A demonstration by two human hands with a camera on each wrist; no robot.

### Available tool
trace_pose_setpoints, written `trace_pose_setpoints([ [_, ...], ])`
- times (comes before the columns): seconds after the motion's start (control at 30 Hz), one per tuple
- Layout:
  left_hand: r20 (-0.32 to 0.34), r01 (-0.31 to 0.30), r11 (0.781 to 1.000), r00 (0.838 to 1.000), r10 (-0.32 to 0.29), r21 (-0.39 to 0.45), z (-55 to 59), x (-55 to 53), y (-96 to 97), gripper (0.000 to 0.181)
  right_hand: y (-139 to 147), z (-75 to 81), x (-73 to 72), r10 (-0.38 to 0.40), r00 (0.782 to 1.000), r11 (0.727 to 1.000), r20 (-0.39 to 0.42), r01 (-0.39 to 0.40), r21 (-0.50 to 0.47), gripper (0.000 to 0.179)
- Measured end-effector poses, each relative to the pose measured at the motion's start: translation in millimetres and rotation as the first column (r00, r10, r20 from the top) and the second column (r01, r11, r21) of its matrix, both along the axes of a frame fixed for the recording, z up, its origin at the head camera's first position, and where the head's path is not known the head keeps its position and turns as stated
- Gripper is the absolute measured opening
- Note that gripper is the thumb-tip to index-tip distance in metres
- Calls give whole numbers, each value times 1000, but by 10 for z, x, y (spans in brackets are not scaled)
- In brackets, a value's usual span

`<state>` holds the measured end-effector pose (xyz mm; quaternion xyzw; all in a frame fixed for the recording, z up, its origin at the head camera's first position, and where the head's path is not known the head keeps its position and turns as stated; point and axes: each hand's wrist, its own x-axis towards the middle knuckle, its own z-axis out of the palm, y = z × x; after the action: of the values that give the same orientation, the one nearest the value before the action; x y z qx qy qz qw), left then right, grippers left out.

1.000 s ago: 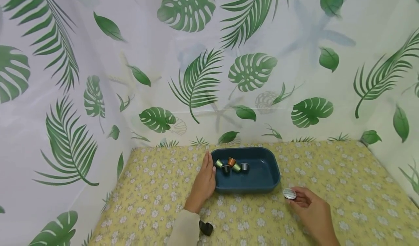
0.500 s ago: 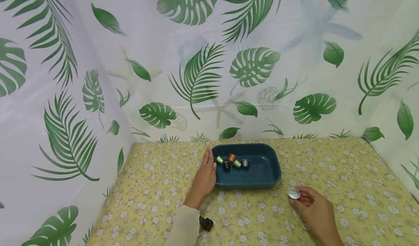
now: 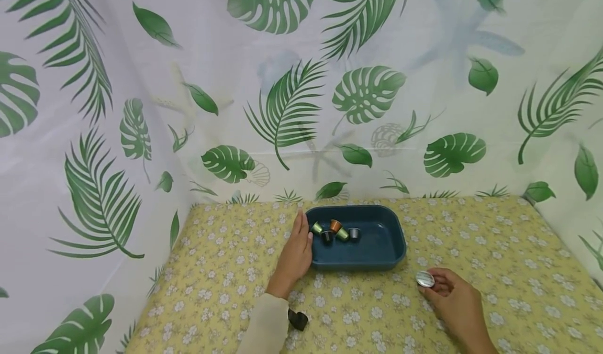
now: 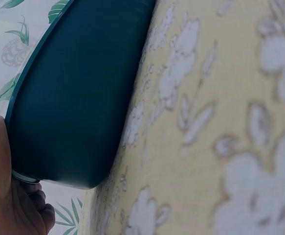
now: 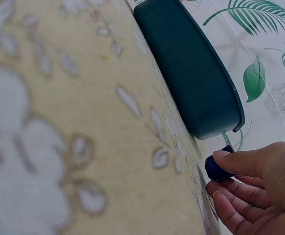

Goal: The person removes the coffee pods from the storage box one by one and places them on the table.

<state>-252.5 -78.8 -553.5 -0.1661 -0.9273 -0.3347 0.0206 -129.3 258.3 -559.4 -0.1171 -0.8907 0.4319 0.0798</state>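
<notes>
A dark teal rectangular dish (image 3: 377, 262) sits on the table, several coffee capsules (image 3: 342, 234) grouped in its left half. They are green, orange, black and grey. My left hand (image 3: 294, 252) lies along the dish's left end, its fingers fairly straight and touching the wall. In the left wrist view, part of that hand (image 4: 22, 205) shows at the dish's rim. Right of the dish's near corner, my right hand (image 3: 454, 301) pinches one coffee capsule (image 3: 425, 279) between thumb and fingers, silver lid showing. The right wrist view shows this capsule's dark blue body (image 5: 218, 165).
A yellow floral cloth (image 3: 212, 291) covers the table. Behind and to the left hang white sheets (image 3: 301, 181) printed with green leaves. A small black strap-like piece (image 3: 298, 320) shows beside the left sleeve (image 3: 266, 322).
My right hand, with the capsule, has shifted slightly to the right, away from the dish. The left hand stays against the dish. The head view has tilted a little.
</notes>
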Motion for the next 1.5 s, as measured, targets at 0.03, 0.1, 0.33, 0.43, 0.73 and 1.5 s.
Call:
trace_pose_setpoints([
  [0.03, 0, 1, 1000, 1000, -1, 0, 5, -2, 2, 58, 5, -4, -1, 3, 1000, 1000, 4, -3, 0, 46],
  [0.1, 1, 2, 1000, 1000, -2, -1, 14, -4, 6, 58, 14, -8, 0, 9, 1000, 1000, 8, -9, 1, 46],
  [0.33, 7, -2, 1000, 1000, 2, 2, 34, 6, 9, 58, 38, 0, 0, 45, 999, 999, 19, -45, 10, 46],
  [0.43, 5, -4, 1000, 1000, 4, 7, 31, 9, 4, 57, 40, 5, -4, 58, 998, 998, 23, -58, 13, 46],
  [0.73, 0, 1, 1000, 1000, -1, 17, 47, 5, -6, 57, 37, 27, -12, 77, 996, 997, 35, -77, 1, 46],
  [1.5, -4, 3, 1000, 1000, -3, 31, 27, 24, -6, 56, 138, 111, 26, 155, 984, 988, 89, -154, -15, 60],
])
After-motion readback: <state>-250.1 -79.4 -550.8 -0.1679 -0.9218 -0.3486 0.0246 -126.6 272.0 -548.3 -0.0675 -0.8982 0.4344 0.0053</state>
